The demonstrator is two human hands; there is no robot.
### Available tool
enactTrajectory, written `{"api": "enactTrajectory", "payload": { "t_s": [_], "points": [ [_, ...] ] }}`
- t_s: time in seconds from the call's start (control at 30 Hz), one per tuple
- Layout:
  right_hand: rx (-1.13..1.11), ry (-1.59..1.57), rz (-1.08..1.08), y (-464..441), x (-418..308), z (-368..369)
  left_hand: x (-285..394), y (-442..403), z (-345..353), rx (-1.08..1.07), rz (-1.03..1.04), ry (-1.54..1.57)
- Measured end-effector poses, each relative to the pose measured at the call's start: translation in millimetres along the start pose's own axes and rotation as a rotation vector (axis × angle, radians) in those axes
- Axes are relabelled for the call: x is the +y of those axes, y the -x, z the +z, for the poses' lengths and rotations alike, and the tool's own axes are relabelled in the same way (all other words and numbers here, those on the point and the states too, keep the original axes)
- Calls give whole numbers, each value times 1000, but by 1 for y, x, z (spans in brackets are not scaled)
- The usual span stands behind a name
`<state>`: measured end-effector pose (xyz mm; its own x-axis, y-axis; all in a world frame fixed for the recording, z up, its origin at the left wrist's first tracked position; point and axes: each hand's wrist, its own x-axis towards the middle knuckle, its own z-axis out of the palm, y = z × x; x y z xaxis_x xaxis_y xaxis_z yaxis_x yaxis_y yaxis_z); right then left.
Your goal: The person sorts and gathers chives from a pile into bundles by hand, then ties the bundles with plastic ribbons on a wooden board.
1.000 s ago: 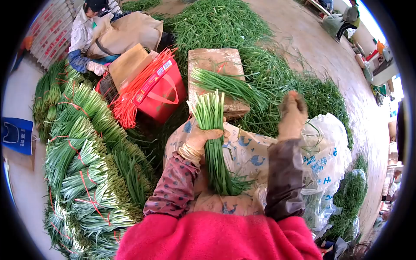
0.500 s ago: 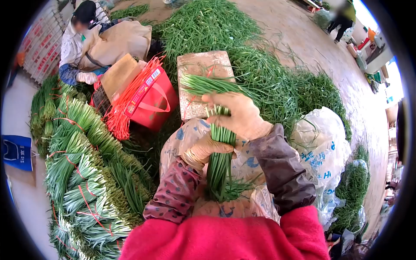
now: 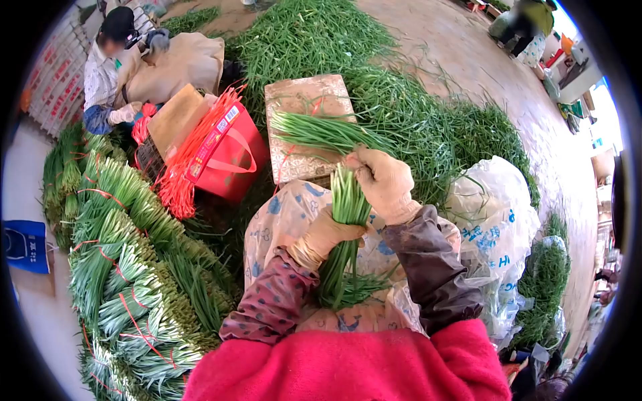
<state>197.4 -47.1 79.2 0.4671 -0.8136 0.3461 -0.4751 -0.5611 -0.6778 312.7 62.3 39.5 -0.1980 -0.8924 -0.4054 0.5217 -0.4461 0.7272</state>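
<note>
My left hand (image 3: 328,235), in a pale glove, is wrapped around a bunch of chives (image 3: 350,200). The bunch stands upright over my lap, pale cut ends at the top and green leaves hanging below the fist. At its upper right is my gloved right hand (image 3: 384,182), its fingers curled together close to the cut ends; whatever they pinch is too small to make out. Just beyond, a loose pile of chives (image 3: 321,131) lies across a worn board (image 3: 304,100), some leaves overhanging its right edge.
Tied chive bundles (image 3: 127,267) are stacked at left. A red bag (image 3: 234,164) holds red ties (image 3: 179,184). Behind the board spreads a heap of loose chives (image 3: 314,40). A plastic sack (image 3: 495,214) sits at right. A co-worker (image 3: 110,73) sits at upper left; another person (image 3: 528,27) is farther off.
My right hand has moved from over the top of the bunch to its right side, and its fingers have curled in. The cut ends now show. My left hand keeps its grip.
</note>
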Motion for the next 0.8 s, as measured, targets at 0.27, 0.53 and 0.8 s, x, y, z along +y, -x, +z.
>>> {"api": "enactTrajectory", "payload": {
  "t_s": [0.27, 0.53, 0.8],
  "points": [
    [273, -460, 636, 19, 69, 6, 2, -4, -27, 129, 214, -48],
    [-666, -414, 401, 55, -29, 13, 30, -2, -34, 340, 449, 516],
    [-230, 12, 582, 3, 119, 32, 60, -11, -84, 700, 578, 475]
  ]
}}
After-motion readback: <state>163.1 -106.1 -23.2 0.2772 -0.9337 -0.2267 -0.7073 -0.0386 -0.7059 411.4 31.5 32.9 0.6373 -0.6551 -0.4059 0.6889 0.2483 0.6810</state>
